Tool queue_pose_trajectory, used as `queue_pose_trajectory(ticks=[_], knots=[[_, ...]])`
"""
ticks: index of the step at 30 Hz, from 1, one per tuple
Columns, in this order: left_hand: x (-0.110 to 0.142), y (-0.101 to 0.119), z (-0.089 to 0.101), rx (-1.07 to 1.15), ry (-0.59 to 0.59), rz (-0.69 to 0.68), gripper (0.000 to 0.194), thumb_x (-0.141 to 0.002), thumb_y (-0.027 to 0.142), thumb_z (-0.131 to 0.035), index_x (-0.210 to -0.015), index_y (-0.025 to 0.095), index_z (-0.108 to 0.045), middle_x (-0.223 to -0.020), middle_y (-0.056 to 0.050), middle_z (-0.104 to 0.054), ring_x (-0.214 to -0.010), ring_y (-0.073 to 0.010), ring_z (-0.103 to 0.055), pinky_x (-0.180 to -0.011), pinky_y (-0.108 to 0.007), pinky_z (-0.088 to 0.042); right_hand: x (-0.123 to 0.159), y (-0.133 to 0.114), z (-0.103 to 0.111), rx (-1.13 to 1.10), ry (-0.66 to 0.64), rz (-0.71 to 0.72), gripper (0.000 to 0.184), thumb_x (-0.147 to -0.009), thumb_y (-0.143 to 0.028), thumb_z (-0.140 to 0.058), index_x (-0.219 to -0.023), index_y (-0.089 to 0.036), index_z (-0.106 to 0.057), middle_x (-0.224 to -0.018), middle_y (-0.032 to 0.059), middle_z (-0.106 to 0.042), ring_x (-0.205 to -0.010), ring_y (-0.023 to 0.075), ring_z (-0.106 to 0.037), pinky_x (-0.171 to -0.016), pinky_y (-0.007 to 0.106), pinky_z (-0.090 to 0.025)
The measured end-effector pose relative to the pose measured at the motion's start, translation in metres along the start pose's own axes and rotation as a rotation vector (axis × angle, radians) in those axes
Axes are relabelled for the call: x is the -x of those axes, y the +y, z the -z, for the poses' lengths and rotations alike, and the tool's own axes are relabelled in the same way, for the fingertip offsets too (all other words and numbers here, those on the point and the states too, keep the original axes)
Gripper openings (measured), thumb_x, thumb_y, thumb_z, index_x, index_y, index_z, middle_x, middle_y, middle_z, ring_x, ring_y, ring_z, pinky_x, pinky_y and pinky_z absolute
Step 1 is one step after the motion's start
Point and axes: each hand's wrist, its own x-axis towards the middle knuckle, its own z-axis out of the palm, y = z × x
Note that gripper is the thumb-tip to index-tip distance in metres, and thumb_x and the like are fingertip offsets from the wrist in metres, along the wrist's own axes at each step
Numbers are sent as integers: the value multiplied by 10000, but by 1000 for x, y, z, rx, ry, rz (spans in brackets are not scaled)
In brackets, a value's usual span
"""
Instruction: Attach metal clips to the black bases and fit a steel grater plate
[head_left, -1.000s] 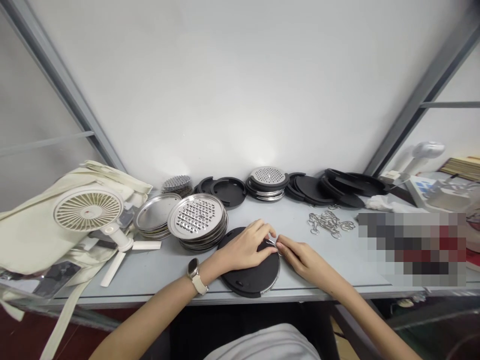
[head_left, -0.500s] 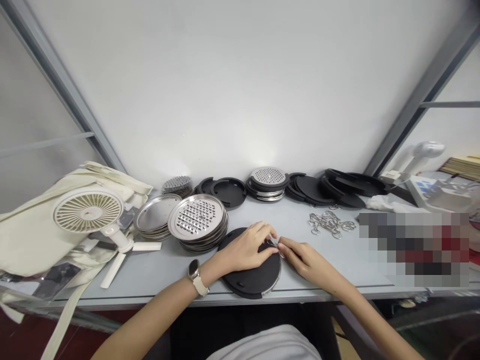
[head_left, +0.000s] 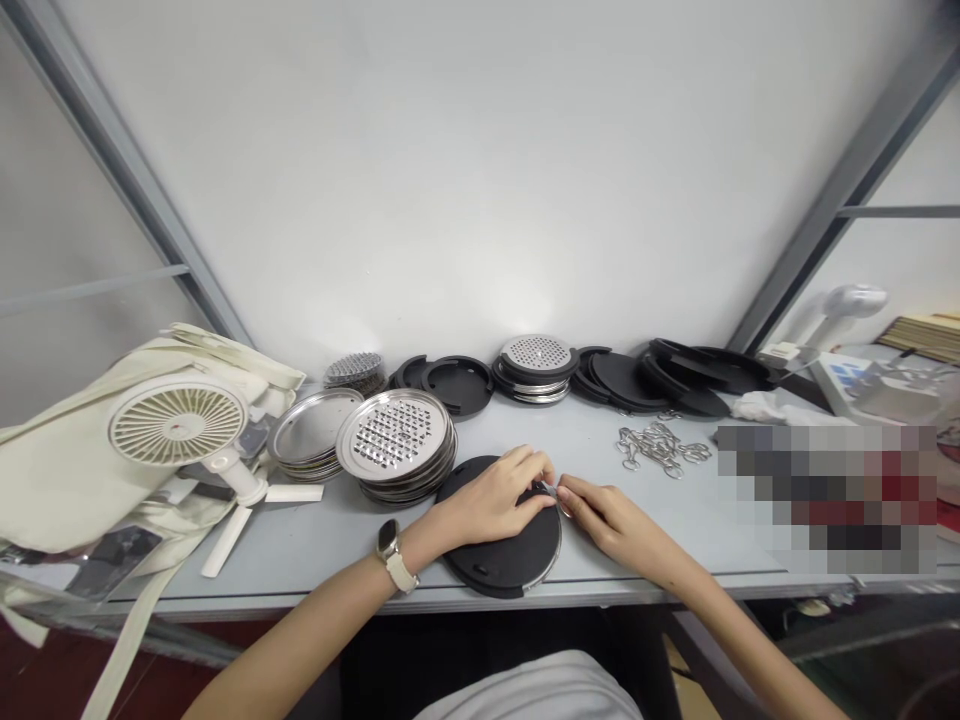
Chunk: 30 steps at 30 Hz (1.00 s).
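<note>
While I look down through the head camera, the nearest things to me are the light grey cloth (head_left: 536, 690) over the person's lap and, beyond it, the front edge of the tabletop (head_left: 622, 590). Near this edge lies a flat black disc (head_left: 510, 560), with a thin silvery rim showing at its right side. My left hand (head_left: 484, 505), with a watch (head_left: 388, 537) on the wrist, lies over the disc; its fingers are bent towards a small metal piece (head_left: 551, 490) at the disc's right edge, but I cannot tell if they grip it. My right hand (head_left: 611, 520) comes from the other side, and its fingers are pinched together on this same piece, which they partly hide.

Somewhat farther, on the left, I see a white fan (head_left: 178, 425) beside a cream bag (head_left: 67, 470), and two pale strips (head_left: 225, 540) near the fan's base. Next come a stack of perforated metal discs (head_left: 394, 435) and a stack of plain metal plates (head_left: 311, 430). To the right is a loose pile of wire loops (head_left: 660, 445), beside a pixelated area. Farthest back, before the white wall (head_left: 480, 180), stand a smaller grater stack (head_left: 354, 368), two open black holders (head_left: 459, 385), a stack topped by a grey perforated disc (head_left: 536, 351) and more black round parts (head_left: 634, 380).
</note>
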Motion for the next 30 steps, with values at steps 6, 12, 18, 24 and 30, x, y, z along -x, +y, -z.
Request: queue_pose_trajectory(ticks=[6,12,18,24,30], knots=[[0,1,1,-5,4,4,102,-879,188,-549,-954,195,-479,-949,-33,-517,-906,-173,-522,-815,-288,-444,-1,-1,1,4,10,-9,334,-988,-385,-297,-710,-216,-373,-610,-60,-362,-553,118,-368,-554,233,-293],[0,0,0,8,5,6,104,-878,192,-549,-961,197,-485,-956,-36,-519,-906,-175,-524,-820,-298,-445,0,-3,0,-6,24,-11,344,-984,-390,-305,-699,-212,-377,-610,-58,-372,-556,117,-380,-553,232,-299],[1,1,0,22,-7,8,121,-882,187,-542,-987,199,-485,-971,-40,-525,-929,-177,-530,-842,-304,-446,-1,-3,2,-14,104,-18,346,-982,-383,-299,-687,-215,-363,-608,-52,-399,-558,121,-408,-555,229,-319],[0,2,2,-51,-12,12,89,-890,201,-525,-974,196,-495,-980,-45,-517,-941,-185,-522,-858,-312,-439,-2,-2,-4,24,47,2,304,-988,-370,-291,-793,-216,-467,-651,-33,-490,-576,137,-463,-590,237,-359],[0,1,0,-54,2,13,85,-886,196,-525,-966,194,-495,-965,-39,-531,-934,-184,-523,-864,-320,-436,-2,-2,-2,30,27,19,331,-990,-372,-284,-768,-215,-472,-642,-29,-497,-573,140,-470,-584,240,-358]])
